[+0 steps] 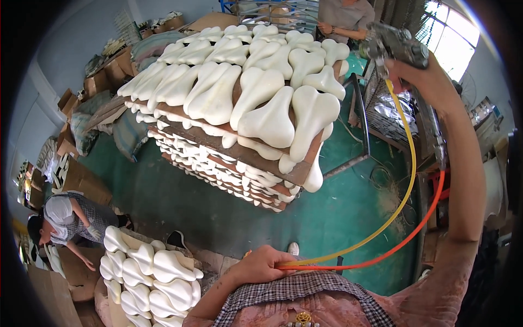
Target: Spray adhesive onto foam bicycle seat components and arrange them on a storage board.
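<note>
Gun, hoses and white pieces, viewed from above. The right grip (pixel 419 82), at 2 o'clock, was wrapped around the gun (pixel 406 52), whose long axis ran roughly from 10 to 4 o'clock; which end was the outlet could not be told. From this grip the white pieces (pixel 267 122) lay toward 8 and 9 o'clock, apart from the gun, on stacked boards (pixel 301 172). The corner piece (pixel 317 109) had its broad end toward 1 o'clock and its narrow end toward 7; in this view the right grip was the nearer to it. The left grip (pixel 264 265), at 6 o'clock above the apron (pixel 294 288), was closed about the yellow hose (pixel 411 158) and the red hose (pixel 427 212), both curving up toward 2 o'clock.

Containers: at 9 o'clock stood a carton (pixel 84 185) with pale shapes near its rim, inside or beside it being unclear. At 8 o'clock a co-worker (pixel 65 212) bent over a second carton (pixel 79 279), contents hidden. At 7 to 8 o'clock a further batch (pixel 152 275) of white pieces lay close together on brown card.
</note>
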Demonstrator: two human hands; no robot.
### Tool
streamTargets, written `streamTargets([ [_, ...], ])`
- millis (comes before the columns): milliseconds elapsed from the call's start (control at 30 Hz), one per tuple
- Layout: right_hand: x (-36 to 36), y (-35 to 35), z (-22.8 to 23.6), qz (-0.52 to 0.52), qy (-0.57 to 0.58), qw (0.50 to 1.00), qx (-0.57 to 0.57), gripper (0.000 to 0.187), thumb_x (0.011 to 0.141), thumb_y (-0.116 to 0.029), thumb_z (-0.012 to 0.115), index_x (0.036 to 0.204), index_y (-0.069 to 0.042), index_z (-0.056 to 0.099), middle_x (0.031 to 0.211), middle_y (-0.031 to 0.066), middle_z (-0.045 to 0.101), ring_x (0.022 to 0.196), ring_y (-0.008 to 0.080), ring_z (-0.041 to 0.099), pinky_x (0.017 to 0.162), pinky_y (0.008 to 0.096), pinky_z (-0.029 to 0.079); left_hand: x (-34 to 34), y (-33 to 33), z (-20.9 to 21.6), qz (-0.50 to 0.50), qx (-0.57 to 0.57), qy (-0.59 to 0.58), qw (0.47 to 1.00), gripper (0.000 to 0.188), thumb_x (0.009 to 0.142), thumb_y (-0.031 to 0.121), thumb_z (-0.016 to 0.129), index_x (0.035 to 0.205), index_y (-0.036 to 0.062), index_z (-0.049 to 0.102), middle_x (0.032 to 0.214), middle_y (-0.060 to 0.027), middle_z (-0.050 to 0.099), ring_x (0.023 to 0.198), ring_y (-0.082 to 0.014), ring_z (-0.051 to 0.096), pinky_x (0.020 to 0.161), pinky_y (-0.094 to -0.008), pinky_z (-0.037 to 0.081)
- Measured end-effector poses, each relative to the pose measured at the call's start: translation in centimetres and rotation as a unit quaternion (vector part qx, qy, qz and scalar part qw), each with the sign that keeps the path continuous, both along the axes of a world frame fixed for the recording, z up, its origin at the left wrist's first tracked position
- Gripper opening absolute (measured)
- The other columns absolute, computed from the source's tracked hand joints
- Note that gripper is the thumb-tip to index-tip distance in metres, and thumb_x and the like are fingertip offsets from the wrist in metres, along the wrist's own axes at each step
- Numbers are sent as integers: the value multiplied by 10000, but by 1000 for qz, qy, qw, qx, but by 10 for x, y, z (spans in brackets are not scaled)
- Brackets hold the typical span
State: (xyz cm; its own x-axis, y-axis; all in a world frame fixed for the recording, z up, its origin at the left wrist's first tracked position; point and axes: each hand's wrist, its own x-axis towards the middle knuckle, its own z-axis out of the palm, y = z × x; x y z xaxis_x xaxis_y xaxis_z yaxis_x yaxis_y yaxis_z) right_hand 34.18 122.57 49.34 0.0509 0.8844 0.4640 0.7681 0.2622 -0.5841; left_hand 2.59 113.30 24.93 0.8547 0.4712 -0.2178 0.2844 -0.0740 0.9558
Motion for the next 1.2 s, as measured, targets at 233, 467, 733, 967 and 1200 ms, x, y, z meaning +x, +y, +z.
streamTargets([
  [233, 15, -5, -6, -21, 31, 999, -34, 272, 792, -270, 662, 727, -17, 584, 620, 37, 589, 555, 107, 559, 565, 245, 452, 14, 7, -3, -7, 9, 4, 1000, 282, 744, 143, 628, 1022, 97, 639, 763, -157, 629, 667, -294, 609, 620, -338, 455],
  [467, 3, -17, -5, 48, 9, 996, -81, 276, 792, -263, 670, 726, -13, 575, 636, 34, 593, 554, 100, 564, 538, 239, 453, 7, -1, 1, -28, 22, -6, 999, 274, 750, 145, 629, 1019, 95, 640, 764, -157, 628, 679, -294, 617, 625, -342, 455],
  [733, -29, -67, -9, -86, 27, 994, -60, 288, 791, -263, 682, 898, -18, 575, 662, 40, 592, 588, 111, 563, 607, 241, 460, -27, -24, -2, -27, 24, 21, 999, 282, 748, 132, 626, 1026, 85, 635, 772, -161, 631, 668, -282, 610, 626, -332, 456],
  [967, -97, -113, -16, 35, 52, 993, -104, 235, 818, -168, 650, 943, 7, 555, 671, 50, 570, 613, 129, 561, 607, 250, 440, -54, -39, -8, -37, 37, -7, 999, 284, 738, 120, 615, 1017, 70, 637, 772, -150, 636, 667, -261, 615, 623, -329, 455],
  [1200, -108, -146, -18, -15, 19, 986, -164, 264, 837, -144, 628, 1044, -2, 547, 665, 35, 564, 624, 118, 558, 602, 245, 446, -72, -51, -11, -33, 24, -12, 999, 294, 732, 109, 612, 1019, 54, 636, 785, -154, 644, 672, -230, 619, 640, -312, 461],
])
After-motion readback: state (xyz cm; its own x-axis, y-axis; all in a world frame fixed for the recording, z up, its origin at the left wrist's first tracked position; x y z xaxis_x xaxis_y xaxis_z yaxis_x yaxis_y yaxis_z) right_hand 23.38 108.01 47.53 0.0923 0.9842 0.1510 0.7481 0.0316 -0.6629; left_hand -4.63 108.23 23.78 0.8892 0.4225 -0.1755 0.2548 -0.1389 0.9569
